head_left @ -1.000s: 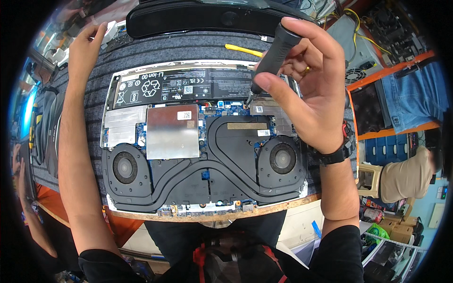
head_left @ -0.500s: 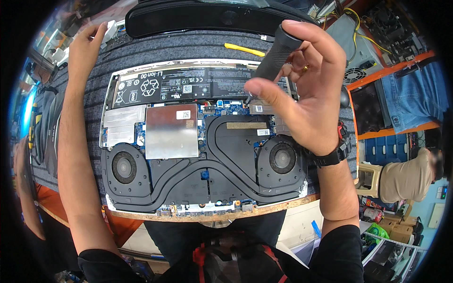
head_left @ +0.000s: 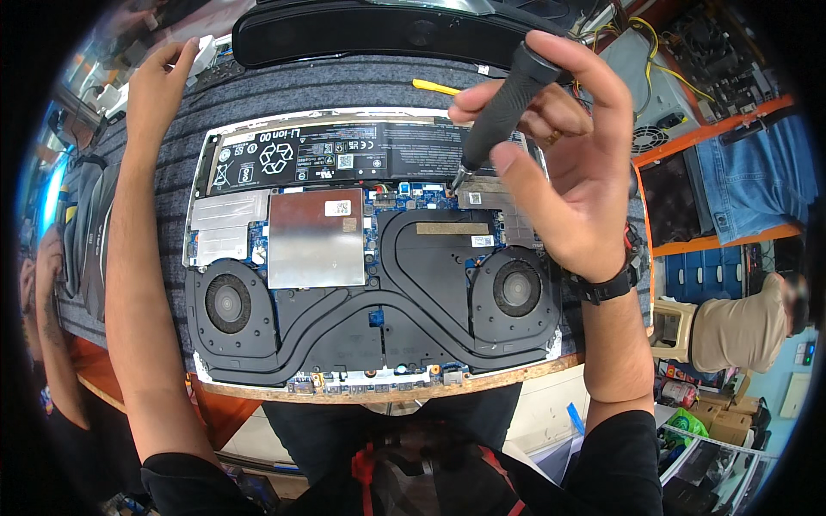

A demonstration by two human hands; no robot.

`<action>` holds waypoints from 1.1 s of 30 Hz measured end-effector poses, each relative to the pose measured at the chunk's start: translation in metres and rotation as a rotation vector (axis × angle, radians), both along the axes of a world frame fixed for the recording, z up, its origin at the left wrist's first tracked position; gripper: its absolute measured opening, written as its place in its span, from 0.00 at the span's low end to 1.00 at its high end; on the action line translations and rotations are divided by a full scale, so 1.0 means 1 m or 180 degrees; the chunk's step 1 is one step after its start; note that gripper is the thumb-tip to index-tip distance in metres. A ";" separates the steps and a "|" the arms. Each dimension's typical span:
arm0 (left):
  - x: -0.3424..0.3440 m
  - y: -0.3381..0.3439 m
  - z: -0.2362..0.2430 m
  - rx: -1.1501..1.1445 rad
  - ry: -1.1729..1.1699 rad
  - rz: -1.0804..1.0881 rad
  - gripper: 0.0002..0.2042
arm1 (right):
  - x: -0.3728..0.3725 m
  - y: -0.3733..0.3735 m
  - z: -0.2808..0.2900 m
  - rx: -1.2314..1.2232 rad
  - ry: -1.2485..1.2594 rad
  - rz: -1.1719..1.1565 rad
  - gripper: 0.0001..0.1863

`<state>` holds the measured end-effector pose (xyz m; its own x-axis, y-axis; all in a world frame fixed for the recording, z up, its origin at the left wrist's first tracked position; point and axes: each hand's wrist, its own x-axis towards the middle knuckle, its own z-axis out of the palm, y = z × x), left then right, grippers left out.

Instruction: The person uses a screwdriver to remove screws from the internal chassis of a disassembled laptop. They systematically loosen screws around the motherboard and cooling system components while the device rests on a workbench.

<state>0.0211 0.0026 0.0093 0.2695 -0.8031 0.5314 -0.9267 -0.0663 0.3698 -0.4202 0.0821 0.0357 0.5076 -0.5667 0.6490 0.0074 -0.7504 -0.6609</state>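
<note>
1. Your right hand was closed around a black screwdriver, thumb and first fingers pinching the grip and the index finger curled over its cap. The tool leaned, with its tip down and to the left of your palm.

2. The tip met the open laptop just beneath your fingers, at the strip between the long black battery and the right fan. Whether it sat in a screw head was too small to tell.

3. The screwdriver looked light and stiff, and its textured grip seemed unlikely to slip. Holding it high on the handle, as you did, probably suited fine turning more than force.

4. Your left hand was open, fingers spread and flat on the grey mat beyond the laptop's far-left corner. It held nothing.

5. The laptop lay well apart from that hand and under your right one. It looked flat, rigid and fairly heavy, best taken by its outer edges.

6. The bare board, heat pipes and left fan looked fragile, so a slipping tip could likely have scarred them.

7. A yellow pry tool lay on the mat just past your right fingertips.
</note>
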 end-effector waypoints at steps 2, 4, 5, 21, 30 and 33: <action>0.003 -0.002 -0.002 -0.0041 -0.0047 0.0006 0.23 | 0.002 0.001 -0.001 -0.0058 0.0110 -0.0166 0.38; 0.005 -0.003 -0.004 -0.0048 -0.0051 -0.0027 0.23 | 0.002 0.003 -0.001 -0.0010 0.0190 -0.0393 0.39; 0.006 -0.003 -0.004 -0.0054 -0.0053 -0.0045 0.23 | 0.002 0.003 0.000 0.0040 0.0189 -0.0420 0.39; -0.001 0.000 -0.002 -0.0086 -0.0115 -0.0048 0.22 | -0.004 -0.001 0.001 -0.0104 0.0260 -0.0383 0.39; -0.004 0.002 0.000 -0.0057 -0.0058 -0.0060 0.22 | -0.001 0.002 0.002 -0.0092 0.0151 -0.0419 0.37; -0.002 0.002 -0.001 -0.0098 -0.0037 -0.0059 0.22 | -0.004 0.000 0.002 -0.0094 0.0156 -0.0411 0.38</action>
<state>0.0190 0.0045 0.0081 0.2483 -0.7911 0.5590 -0.9319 -0.0377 0.3607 -0.4238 0.0821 0.0380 0.4632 -0.6103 0.6426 -0.1224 -0.7622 -0.6357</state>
